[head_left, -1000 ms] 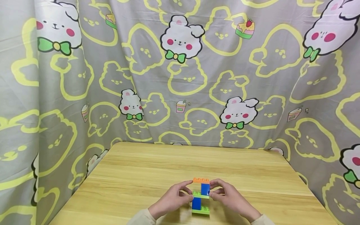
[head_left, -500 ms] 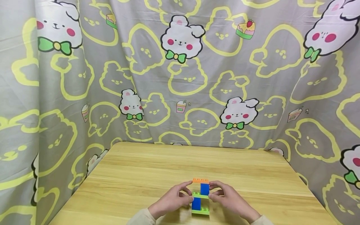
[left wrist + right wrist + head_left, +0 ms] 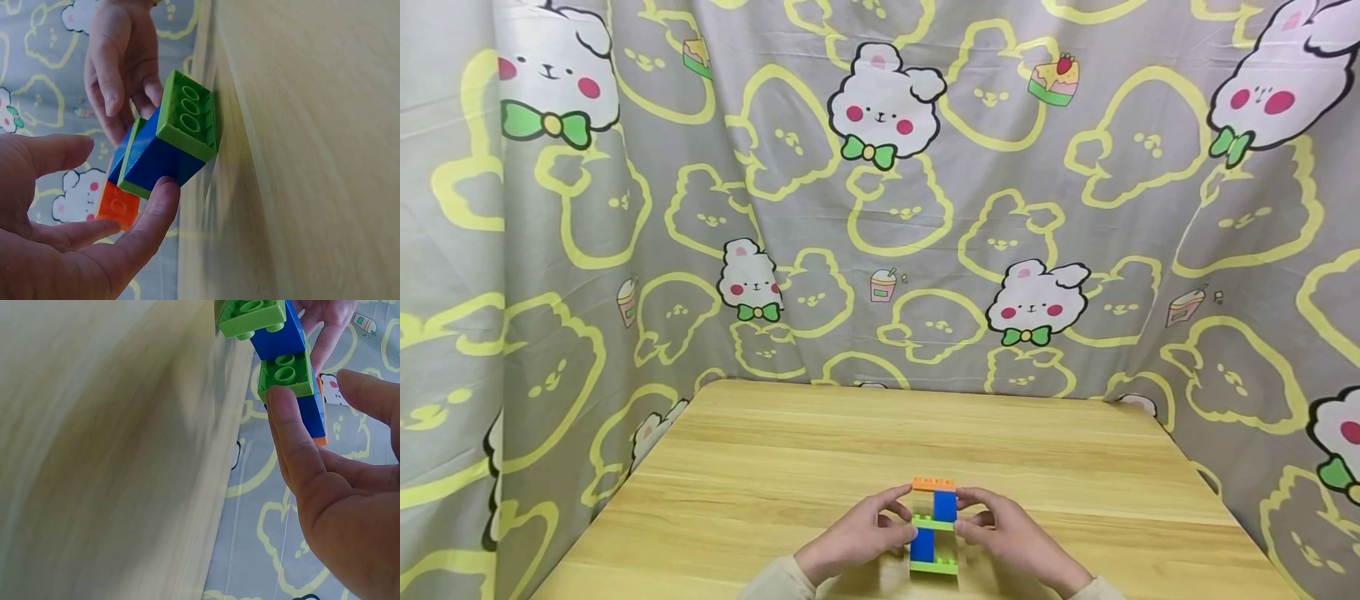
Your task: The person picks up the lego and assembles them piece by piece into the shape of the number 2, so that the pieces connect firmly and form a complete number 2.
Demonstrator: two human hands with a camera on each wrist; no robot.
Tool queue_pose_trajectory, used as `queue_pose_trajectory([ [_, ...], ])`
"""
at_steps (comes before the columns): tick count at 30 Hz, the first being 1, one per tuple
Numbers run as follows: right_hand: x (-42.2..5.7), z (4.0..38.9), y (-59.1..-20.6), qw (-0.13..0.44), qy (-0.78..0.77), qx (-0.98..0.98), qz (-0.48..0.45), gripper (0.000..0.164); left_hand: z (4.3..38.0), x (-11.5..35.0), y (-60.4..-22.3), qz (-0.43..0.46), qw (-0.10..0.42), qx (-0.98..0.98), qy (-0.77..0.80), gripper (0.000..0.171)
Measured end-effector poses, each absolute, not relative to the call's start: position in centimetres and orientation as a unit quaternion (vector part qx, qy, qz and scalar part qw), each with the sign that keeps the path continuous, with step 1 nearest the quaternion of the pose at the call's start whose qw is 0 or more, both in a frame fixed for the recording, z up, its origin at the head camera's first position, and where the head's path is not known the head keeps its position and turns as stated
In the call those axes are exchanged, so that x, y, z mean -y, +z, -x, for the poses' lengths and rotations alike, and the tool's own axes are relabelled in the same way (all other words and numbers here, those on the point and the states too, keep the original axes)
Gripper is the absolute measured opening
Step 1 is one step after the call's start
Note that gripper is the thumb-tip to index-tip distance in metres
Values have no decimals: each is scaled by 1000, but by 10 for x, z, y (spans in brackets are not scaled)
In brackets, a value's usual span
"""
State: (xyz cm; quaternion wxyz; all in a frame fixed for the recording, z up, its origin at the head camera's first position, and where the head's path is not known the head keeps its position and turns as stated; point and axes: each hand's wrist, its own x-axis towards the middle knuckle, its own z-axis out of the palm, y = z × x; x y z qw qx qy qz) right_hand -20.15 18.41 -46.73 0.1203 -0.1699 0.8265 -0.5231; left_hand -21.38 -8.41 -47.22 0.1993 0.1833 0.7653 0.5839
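Between my hands stands a toy building-brick stack (image 3: 923, 545), tilted in the wrist views. An orange brick (image 3: 934, 484) tops it. Below come a blue brick on the right side, a green brick, another blue brick on the left side, and a green brick (image 3: 187, 119) at the bottom, its hollow underside visible and off the table. My left hand (image 3: 859, 530) holds the left side, thumb on the lower blue brick (image 3: 156, 153) and a finger at the orange brick. My right hand (image 3: 1011, 533) holds the right side, a fingertip against the middle green brick (image 3: 287, 372).
The wooden table (image 3: 760, 442) lies beneath the hands, with the stack near its front. A grey curtain (image 3: 820, 217) printed with rabbits and yellow outlines hangs behind the table and along both sides.
The brick stack has shifted very slightly left and down, and my right hand has drifted a little the same way. Both hands keep hold of the stack.
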Motion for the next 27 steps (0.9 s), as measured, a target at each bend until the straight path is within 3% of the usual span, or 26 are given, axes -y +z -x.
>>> queue_pose_trajectory([
  [27, -184, 203, -474, 124, -531, -819, 178, 58, 214, 84, -475, -185, 199, -761, 589, 60],
])
